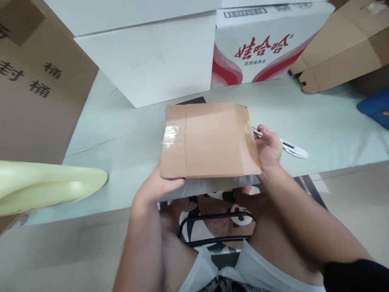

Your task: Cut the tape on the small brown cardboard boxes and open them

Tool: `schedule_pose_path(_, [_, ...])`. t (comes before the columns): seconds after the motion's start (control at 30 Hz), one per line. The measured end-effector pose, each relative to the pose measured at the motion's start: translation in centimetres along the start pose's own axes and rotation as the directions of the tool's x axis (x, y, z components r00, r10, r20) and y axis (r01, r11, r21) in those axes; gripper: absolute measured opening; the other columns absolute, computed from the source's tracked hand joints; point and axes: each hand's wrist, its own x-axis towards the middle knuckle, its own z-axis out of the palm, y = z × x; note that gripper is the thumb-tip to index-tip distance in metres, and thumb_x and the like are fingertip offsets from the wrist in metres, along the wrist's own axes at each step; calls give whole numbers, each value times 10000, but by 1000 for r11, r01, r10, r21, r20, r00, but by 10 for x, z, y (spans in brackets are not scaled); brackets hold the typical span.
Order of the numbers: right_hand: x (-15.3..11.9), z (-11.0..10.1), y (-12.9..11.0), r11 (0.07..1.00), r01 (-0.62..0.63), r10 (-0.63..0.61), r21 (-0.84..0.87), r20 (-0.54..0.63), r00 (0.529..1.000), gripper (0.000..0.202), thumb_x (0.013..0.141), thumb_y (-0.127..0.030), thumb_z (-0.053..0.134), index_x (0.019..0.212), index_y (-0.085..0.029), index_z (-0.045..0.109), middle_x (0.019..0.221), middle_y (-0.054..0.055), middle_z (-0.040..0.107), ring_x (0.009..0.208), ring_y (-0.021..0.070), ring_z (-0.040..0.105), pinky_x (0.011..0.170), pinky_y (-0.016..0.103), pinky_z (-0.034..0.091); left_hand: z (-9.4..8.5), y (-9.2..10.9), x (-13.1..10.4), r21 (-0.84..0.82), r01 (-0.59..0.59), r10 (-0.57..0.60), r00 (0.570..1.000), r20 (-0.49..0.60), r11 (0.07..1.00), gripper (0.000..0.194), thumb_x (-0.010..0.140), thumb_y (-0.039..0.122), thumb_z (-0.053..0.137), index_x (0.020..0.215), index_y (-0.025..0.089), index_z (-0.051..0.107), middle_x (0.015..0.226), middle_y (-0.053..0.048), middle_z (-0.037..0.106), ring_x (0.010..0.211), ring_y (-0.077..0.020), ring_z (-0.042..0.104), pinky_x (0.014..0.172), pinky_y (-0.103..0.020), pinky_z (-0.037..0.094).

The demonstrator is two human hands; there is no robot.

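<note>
Cardboard piece (212, 140) up at the near edge of the table (328, 121), between both hands, with clear tape (170, 136) on its left side. Looks like a hold-and-handle step right now, no cutting visible. Gripped at the lower left corner by the left hand (156, 182), thumb across the top face. Held along the right edge by the right hand (272, 150), with a white utility knife (294, 150) seemingly tucked in there too; can't tell how firmly. Any next move probably calls for steady support on both sides and care around that knife. Farther back, a white box (161, 61).
</note>
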Motion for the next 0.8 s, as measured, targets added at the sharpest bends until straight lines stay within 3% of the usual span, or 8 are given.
schedule_pose_path(0.2, [0,2,6,994,89,-89,-70,6,996,382,663,-444,764,796,-267,453,681,-62,399,676,153,537,648,293,476,8,21,-3,-83,33,-31,999,35,996,503,666,478,893,1080,215,780,1144,-122,829,1110,-352,783,1004,-490,647])
schedule_pose_path(0.27, [-1,4,7,995,83,-84,-62,-4,996,397,625,-428,778,812,-264,468,679,-65,406,684,147,535,651,281,472,11,23,1,-87,48,-50,999,-20,995,494,631,481,919,1020,208,782,1115,-129,833,1097,-350,788,1007,-492,646])
schedule_pose_path(0.33, [-3,5,6,995,81,-81,-58,1,997,396,617,-413,778,832,-265,480,681,-67,418,681,144,533,649,277,470,14,23,6,-95,82,-95,985,-146,992,543,584,524,945,976,193,767,1075,-145,831,1061,-352,793,994,-490,648])
schedule_pose_path(0.43, [-7,6,5,994,75,-71,-74,66,995,384,673,-433,759,883,-274,479,699,-61,446,673,152,540,609,275,444,15,22,15,-159,106,-159,913,-375,982,665,506,623,957,944,180,723,1025,-163,817,1034,-350,784,947,-466,648])
schedule_pose_path(0.5, [-11,6,5,990,71,-55,-122,127,990,387,720,-454,755,919,-283,471,711,-57,453,653,155,519,571,269,400,15,23,19,-215,98,-190,864,-466,972,710,448,634,968,921,183,693,993,-153,805,998,-330,778,864,-420,650])
schedule_pose_path(0.67, [-19,3,12,943,163,-74,-289,296,952,493,770,-560,788,955,-298,414,844,-33,494,715,165,498,600,284,387,15,30,21,-232,127,-240,790,-564,964,610,445,558,955,821,189,648,764,-45,718,709,-192,670,587,-276,537])
schedule_pose_path(0.8, [-18,-3,16,791,381,-152,-479,449,881,469,885,-697,632,964,-296,404,872,-13,465,751,185,481,642,326,399,12,35,21,-185,157,-238,757,-609,970,524,463,520,918,701,203,575,627,24,582,595,-116,501,515,-225,405])
